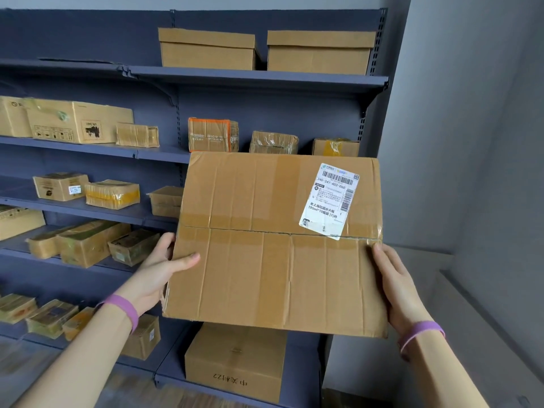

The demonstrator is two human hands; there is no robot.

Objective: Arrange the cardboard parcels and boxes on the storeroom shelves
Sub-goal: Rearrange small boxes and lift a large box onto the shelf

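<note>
A large taped cardboard box point(265, 245) with a white shipping label point(331, 201) at its upper right is held up in front of the dark blue shelves point(259, 79). My left hand point(160, 266) grips its left edge, thumb lying on the top face. My right hand point(396, 284) holds the right edge, fingers flat along the side. The box hides most of the right bay's middle shelves.
Two lidded boxes point(207, 48) stand on the top shelf. Small taped parcels point(213, 135) line the shelf just above the held box, and more fill the left bay's shelves point(112, 194). A plain box point(235, 363) sits on the bottom shelf. A grey wall point(471, 142) closes the right side.
</note>
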